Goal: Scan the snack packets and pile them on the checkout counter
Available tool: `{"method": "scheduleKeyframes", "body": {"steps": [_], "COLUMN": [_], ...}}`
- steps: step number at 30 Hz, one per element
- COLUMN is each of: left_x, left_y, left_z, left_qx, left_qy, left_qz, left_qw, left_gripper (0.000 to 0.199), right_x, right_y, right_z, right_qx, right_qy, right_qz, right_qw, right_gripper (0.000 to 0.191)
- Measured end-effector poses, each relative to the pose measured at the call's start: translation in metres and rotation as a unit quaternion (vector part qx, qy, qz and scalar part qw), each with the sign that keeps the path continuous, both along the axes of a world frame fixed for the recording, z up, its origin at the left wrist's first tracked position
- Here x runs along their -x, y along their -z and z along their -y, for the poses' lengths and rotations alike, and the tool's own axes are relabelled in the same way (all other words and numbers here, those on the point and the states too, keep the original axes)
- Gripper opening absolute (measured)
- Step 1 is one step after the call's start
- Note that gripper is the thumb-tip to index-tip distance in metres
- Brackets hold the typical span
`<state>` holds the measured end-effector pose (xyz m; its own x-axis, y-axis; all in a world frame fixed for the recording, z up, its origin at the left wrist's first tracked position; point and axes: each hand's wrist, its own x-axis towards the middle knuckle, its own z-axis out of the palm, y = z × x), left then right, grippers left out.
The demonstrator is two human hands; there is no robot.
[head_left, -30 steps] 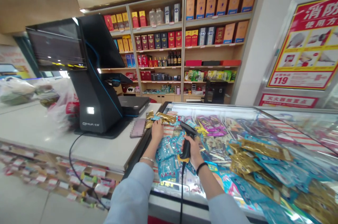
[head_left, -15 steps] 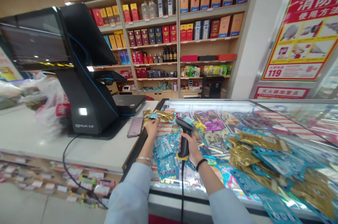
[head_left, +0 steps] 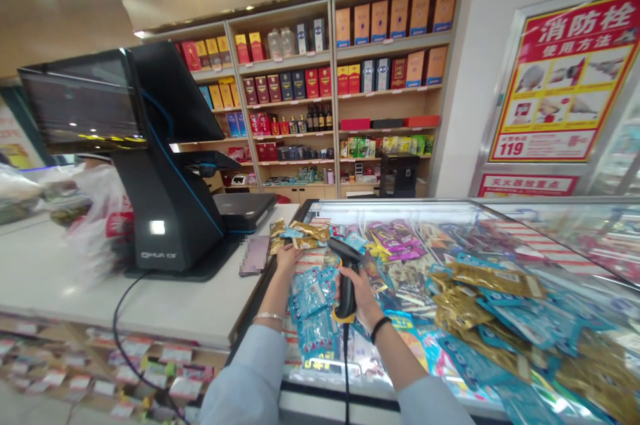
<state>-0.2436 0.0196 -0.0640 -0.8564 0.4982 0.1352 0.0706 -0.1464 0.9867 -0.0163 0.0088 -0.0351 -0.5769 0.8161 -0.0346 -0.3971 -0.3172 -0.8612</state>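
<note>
My right hand [head_left: 359,288] is wrapped round the handle of a black and yellow barcode scanner [head_left: 346,278], which stands nearly upright over the glass top of a freezer. Its cable hangs down toward me. Farther left, the fingers of my left hand [head_left: 286,258] are curled together at the near edge of a small pile of gold and blue packets [head_left: 307,231]. What they pinch, if anything, is hidden. Just below, between my forearms, several blue packets [head_left: 315,301] lie flat on the glass.
A big heap of gold and blue packets [head_left: 500,305] lies on the right of the freezer. To the left, a counter [head_left: 210,305] bears a black checkout terminal [head_left: 175,211], a phone [head_left: 254,255] and a plastic bag [head_left: 100,211]. Shelves of boxes [head_left: 310,81] stand behind.
The view has tilted up a little, so everything sits lower in the picture. My left hand stays at the far pile, and my right hand still grips the scanner.
</note>
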Motion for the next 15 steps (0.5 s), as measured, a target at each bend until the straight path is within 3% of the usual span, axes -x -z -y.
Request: {"method": "scheduleKeyframes", "body": {"steps": [5, 15], "left_x": [-0.004, -0.006], "left_y": [-0.010, -0.037], "left_z": [0.003, 0.014], "left_qx": [-0.038, -0.177], "left_qy": [0.040, 0.047], "left_qz": [0.070, 0.093], "left_qw": [0.996, 0.979], "left_gripper": [0.008, 0.019], "right_x": [0.001, -0.003], "right_y": [0.001, -0.005], "right_z": [0.002, 0.010], "right_qx": [-0.014, -0.033], "right_qy": [-0.005, -0.028], "right_qz": [0.003, -0.036], "right_qw": [1.000, 0.998], "right_gripper": [0.031, 0.032]}}
